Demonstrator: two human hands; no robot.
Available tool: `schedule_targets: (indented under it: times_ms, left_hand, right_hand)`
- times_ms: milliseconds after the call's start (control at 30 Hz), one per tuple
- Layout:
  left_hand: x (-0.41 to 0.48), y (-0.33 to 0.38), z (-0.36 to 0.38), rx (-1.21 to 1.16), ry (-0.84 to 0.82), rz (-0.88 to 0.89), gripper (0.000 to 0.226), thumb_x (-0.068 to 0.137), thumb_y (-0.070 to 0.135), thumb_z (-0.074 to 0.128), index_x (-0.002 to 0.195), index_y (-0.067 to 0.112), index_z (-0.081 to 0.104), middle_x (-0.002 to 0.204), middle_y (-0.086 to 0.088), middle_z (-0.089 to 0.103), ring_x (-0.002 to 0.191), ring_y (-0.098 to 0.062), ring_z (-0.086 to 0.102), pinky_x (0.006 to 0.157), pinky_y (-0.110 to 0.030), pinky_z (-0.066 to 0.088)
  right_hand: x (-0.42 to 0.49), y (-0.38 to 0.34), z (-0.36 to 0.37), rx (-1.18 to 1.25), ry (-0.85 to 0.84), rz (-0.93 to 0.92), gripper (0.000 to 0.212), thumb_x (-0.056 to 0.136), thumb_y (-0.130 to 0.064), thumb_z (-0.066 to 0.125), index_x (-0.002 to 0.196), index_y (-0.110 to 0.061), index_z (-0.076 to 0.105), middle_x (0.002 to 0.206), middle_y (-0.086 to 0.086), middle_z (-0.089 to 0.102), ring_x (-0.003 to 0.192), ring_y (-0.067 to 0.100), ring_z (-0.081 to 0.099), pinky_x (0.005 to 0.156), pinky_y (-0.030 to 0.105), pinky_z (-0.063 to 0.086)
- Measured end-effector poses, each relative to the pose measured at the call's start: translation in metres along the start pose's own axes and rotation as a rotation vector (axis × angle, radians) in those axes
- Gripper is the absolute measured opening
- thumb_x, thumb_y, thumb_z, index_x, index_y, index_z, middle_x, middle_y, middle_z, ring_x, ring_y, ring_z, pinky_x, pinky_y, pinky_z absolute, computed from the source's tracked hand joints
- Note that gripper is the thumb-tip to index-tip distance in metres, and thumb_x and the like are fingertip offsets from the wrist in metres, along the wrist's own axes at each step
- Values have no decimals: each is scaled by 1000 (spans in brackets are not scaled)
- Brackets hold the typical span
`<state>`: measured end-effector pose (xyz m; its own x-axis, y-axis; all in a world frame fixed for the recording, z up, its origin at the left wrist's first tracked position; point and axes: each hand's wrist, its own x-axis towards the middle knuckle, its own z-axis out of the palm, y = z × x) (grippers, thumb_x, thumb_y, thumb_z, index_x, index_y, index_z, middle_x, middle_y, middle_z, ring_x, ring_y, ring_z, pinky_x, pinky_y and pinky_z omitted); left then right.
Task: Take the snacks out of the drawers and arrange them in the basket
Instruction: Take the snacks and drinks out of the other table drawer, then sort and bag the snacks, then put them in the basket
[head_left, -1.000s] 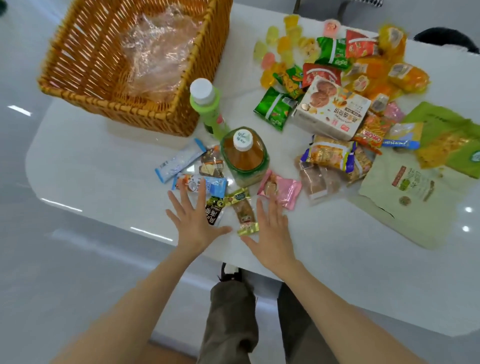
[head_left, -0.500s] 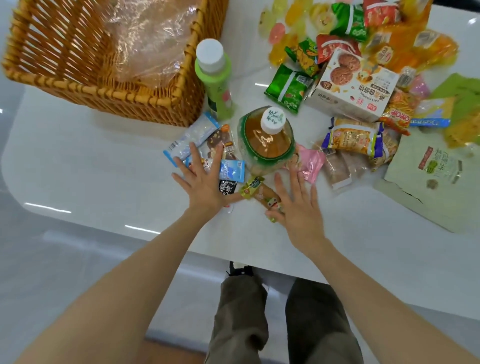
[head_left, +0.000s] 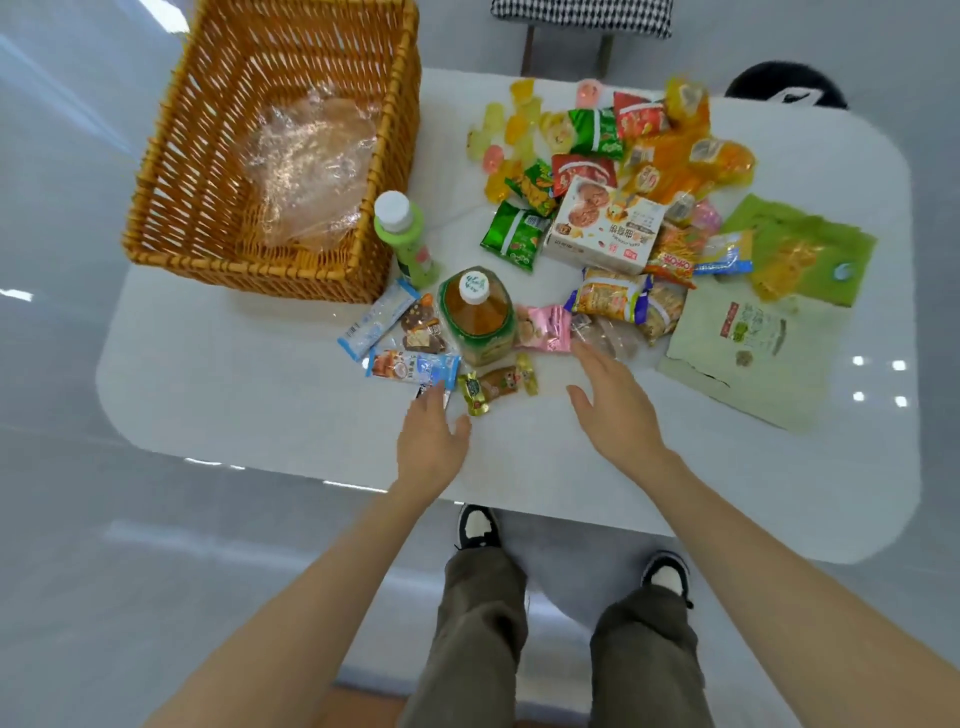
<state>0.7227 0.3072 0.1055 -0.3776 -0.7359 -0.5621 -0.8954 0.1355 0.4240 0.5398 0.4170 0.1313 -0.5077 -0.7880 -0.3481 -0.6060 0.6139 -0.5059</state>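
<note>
Head view: the wicker basket (head_left: 249, 265) sits at the far left of the white table (head_left: 249, 395) and contains a crumpled clear bag (head_left: 306, 166). The snacks (head_left: 613, 296) lie scattered on the table to its right, around a tea bottle (head_left: 478, 317) and a cookie box (head_left: 605, 228). Left hand (head_left: 431, 441): fingers straight, tips at a blue packet (head_left: 413, 366). Right hand (head_left: 613, 410): fingers spread and relaxed, holding nothing, just near a pink packet (head_left: 545, 327).

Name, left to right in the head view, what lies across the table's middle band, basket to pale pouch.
basket → blue-white stick packet → tea bottle → pink packet → yellow-and-blue packet → pale green pouch
</note>
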Motion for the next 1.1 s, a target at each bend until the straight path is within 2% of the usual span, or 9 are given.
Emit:
schedule_targets:
  times_ms: [67,200,567,667,733,867,1000,1100]
  left_hand:
    - [-25,25,-2,-56,-2,55,56,98,28,48,148,13,29,150,-9,37,136,-25,35,108,-38,32]
    - [-70,86,4,-117,7,156,49,96,22,51,143,14,38,144,-7,45,130,-26,43,103,-36,37]
    - [-204,297,75,41,75,384,52,98,25,49,147,18,32,149,-7,37,135,-26,36,102,-38,36]
    - [-226,352,90,60,84,444,53,97,26,50,148,21,33,150,-4,36,136,-24,36,101,-38,38]
    - [-230,385,95,52,92,467,53,97,27,50,148,21,34,149,-4,38,135,-22,36,102,-36,37]
    - [-225,459,101,50,137,521,54,97,27,51,147,19,34,147,-5,39,133,-22,39,99,-35,38]
    - [-205,520,99,34,172,559,53,97,23,51,147,15,35,147,-8,40,135,-24,36,104,-34,33]
    - [-186,565,101,21,211,549,53,97,22,52,147,15,36,148,-8,40,136,-24,36,107,-33,32]
  right_hand:
    - [-21,4,-24,32,28,24,55,98,-16,48,150,-20,29,154,3,33,136,25,36,102,37,36]
    - [-64,31,-73,21,54,43,52,99,-19,47,149,-18,31,151,4,37,136,23,36,107,34,32]
    - [-185,181,-258,-8,98,-10,49,100,-19,43,148,-19,33,151,2,37,133,26,37,106,38,34]
    - [-206,215,-311,25,132,-11,48,101,-19,42,148,-20,33,151,0,37,134,23,35,107,34,31]
    - [-212,233,-338,50,151,-1,48,101,-19,43,149,-21,33,150,-2,38,134,21,34,105,31,31]
    - [-203,268,-391,41,185,-5,48,101,-22,43,148,-24,34,147,-2,42,132,24,39,105,37,35]
    - [-176,295,-439,27,186,-31,48,101,-21,44,147,-23,35,148,-1,41,133,22,37,104,33,32]
    - [-145,317,-478,13,183,-75,48,100,-19,44,147,-24,35,148,0,42,132,24,38,103,36,35]
